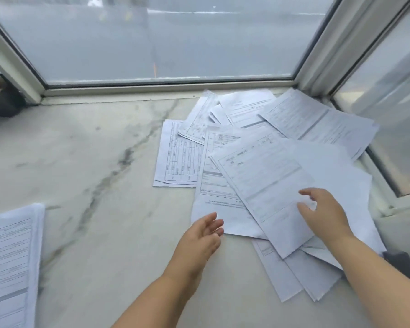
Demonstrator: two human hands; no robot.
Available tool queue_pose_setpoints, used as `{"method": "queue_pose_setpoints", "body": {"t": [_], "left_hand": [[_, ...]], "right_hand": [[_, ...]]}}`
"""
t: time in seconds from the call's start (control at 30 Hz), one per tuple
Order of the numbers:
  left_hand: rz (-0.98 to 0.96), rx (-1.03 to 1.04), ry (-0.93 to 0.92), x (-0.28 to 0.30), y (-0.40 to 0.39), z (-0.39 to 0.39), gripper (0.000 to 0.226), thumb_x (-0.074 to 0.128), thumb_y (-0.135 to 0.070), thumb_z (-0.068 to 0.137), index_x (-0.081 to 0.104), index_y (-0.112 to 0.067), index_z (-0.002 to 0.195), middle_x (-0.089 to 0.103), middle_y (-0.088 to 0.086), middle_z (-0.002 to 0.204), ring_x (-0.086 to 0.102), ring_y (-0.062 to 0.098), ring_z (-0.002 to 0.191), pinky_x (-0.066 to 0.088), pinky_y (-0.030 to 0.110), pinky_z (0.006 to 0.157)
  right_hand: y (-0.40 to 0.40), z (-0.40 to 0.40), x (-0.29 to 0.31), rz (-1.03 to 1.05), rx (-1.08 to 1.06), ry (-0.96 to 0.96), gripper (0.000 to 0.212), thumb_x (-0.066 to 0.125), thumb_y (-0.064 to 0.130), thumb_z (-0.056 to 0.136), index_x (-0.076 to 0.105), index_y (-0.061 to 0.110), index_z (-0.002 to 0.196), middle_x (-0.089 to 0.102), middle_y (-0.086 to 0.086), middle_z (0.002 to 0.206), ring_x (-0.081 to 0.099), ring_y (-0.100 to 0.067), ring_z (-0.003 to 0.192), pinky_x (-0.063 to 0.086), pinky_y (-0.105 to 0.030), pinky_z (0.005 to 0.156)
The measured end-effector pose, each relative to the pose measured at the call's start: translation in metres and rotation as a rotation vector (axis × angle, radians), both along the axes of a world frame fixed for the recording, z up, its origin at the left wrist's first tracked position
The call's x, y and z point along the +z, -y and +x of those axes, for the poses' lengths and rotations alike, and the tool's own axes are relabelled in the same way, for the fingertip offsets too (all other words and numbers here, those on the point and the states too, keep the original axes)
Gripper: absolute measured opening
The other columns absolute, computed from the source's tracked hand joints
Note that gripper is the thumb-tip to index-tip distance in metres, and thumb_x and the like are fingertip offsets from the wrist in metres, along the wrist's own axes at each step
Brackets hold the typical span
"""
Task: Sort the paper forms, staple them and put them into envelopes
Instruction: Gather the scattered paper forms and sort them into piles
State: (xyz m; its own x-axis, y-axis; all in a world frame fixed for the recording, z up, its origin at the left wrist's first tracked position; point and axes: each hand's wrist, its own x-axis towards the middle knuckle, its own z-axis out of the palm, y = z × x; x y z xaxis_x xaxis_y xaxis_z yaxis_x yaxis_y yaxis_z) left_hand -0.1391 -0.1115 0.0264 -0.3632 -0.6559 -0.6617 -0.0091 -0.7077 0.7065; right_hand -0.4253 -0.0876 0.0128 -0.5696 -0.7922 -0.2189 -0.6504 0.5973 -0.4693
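- White printed paper forms (258, 162) lie fanned under your right hand (322, 214); fingers look relaxed on the top sheet (265, 185).
- Left hand (201, 235) released, at the pile's near edge.
- Peel one sheet only; check its heading first.

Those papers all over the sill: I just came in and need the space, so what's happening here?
A person is sorting paper forms on a marble window ledge. Their right hand rests with fingers spread on the top sheet of a loose, fanned-out pile of forms by the window corner. The left hand hovers open at the pile's near edge, holding nothing. A neater stack lies apart at the far left. No stapler or envelopes are in view.
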Motion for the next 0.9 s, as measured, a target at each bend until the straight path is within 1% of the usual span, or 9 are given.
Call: {"method": "queue_pose_setpoints", "body": {"t": [0.1, 0.2, 0.3, 0.37, 0.43, 0.53, 0.7, 0.77, 0.9], "left_hand": [[0.174, 0.139, -0.115, 0.002, 0.007, -0.043, 0.052, 0.051, 0.001, 0.094, 0.04, -0.013, 0.143, 0.052, 0.004, 0.137, 0.051, 0.018, 0.125, 0.04, 0.04, 0.109], [0.275, 0.275, -0.079, 0.002, 0.013, -0.077, 0.056, 0.05, 0.005, 0.093, 0.035, -0.008, 0.145, 0.049, 0.011, 0.139, 0.048, 0.025, 0.128, 0.041, 0.046, 0.107], [0.294, 0.343, -0.023, 0.001, 0.018, -0.103, 0.05, 0.053, 0.005, 0.092, 0.041, -0.005, 0.14, 0.057, 0.014, 0.129, 0.054, 0.026, 0.12, 0.046, 0.044, 0.099], [0.291, 0.341, -0.007, 0.003, 0.023, -0.12, 0.031, 0.057, -0.001, 0.091, 0.054, -0.007, 0.122, 0.066, 0.012, 0.114, 0.061, 0.023, 0.106, 0.05, 0.037, 0.088], [0.253, 0.301, 0.051, 0.001, 0.026, -0.134, 0.009, 0.06, -0.01, 0.092, 0.063, -0.007, 0.1, 0.072, 0.011, 0.097, 0.066, 0.023, 0.089, 0.052, 0.037, 0.08], [0.039, 0.192, 0.288, -0.009, 0.029, -0.147, 0.01, 0.064, -0.02, 0.085, 0.065, -0.01, 0.088, 0.071, 0.014, 0.092, 0.066, 0.026, 0.086, 0.053, 0.044, 0.086], [-0.206, 0.231, 0.56, -0.007, 0.025, -0.105, 0.018, 0.052, -0.008, 0.09, 0.061, -0.021, 0.082, 0.065, -0.004, 0.083, 0.061, 0.017, 0.079, 0.047, 0.031, 0.07], [-0.235, 0.265, 0.629, -0.005, 0.017, -0.059, 0.013, 0.056, -0.008, 0.091, 0.064, -0.017, 0.088, 0.066, -0.004, 0.083, 0.062, 0.021, 0.079, 0.046, 0.032, 0.07], [-0.133, 0.318, 0.689, -0.01, -0.005, 0.046, 0.006, 0.062, -0.008, 0.091, 0.066, -0.008, 0.096, 0.07, 0.015, 0.096, 0.065, 0.029, 0.086, 0.051, 0.049, 0.086]], "right_hand": [[0.015, -0.036, -0.002, 0.059, -0.014, -0.011, 0.05, 0.067, 0.022, 0.089, 0.051, 0.011, 0.135, 0.046, -0.006, 0.142, 0.045, -0.023, 0.131, 0.038, -0.038, 0.103], [0.025, -0.059, -0.01, 0.121, -0.024, 0.039, 0.063, 0.069, 0.029, 0.088, 0.044, 0.007, 0.141, 0.041, -0.01, 0.147, 0.038, -0.023, 0.137, 0.033, -0.037, 0.108], [0.026, -0.067, -0.017, 0.127, -0.01, 0.032, 0.061, 0.069, 0.03, 0.087, 0.047, 0.009, 0.139, 0.045, -0.008, 0.144, 0.041, -0.024, 0.134, 0.035, -0.035, 0.105], [0.025, -0.066, -0.018, 0.132, 0.021, 0.003, 0.061, 0.07, 0.029, 0.085, 0.048, 0.012, 0.139, 0.046, -0.006, 0.142, 0.042, -0.024, 0.132, 0.037, -0.035, 0.102], [0.022, -0.062, -0.018, 0.143, 0.081, -0.022, 0.061, 0.07, 0.028, 0.084, 0.047, 0.016, 0.14, 0.045, -0.003, 0.141, 0.041, -0.024, 0.131, 0.038, -0.034, 0.1], [0.018, -0.053, -0.018, 0.145, 0.189, -0.027, 0.058, 0.066, 0.025, 0.086, 0.045, 0.021, 0.14, 0.043, 0.002, 0.141, 0.04, -0.021, 0.129, 0.037, -0.03, 0.097], [0.005, -0.039, -0.013, 0.002, 0.325, 0.062, 0.059, 0.068, 0.031, 0.087, 0.044, 0.025, 0.141, 0.043, 0.01, 0.145, 0.039, -0.012, 0.135, 0.031, -0.024, 0.104], [-0.004, -0.036, -0.01, 0.034, 0.421, 0.06, 0.071, 0.07, 0.043, 0.084, 0.038, 0.027, 0.145, 0.03, 0.009, 0.155, 0.027, -0.012, 0.143, 0.02, -0.025, 0.113], [-0.028, -0.022, -0.014, 0.33, 0.565, -0.117, 0.11, 0.06, 0.075, 0.072, 0.0, 0.033, 0.155, -0.017, 0.008, 0.161, -0.011, -0.011, 0.149, -0.004, -0.041, 0.12]]}}
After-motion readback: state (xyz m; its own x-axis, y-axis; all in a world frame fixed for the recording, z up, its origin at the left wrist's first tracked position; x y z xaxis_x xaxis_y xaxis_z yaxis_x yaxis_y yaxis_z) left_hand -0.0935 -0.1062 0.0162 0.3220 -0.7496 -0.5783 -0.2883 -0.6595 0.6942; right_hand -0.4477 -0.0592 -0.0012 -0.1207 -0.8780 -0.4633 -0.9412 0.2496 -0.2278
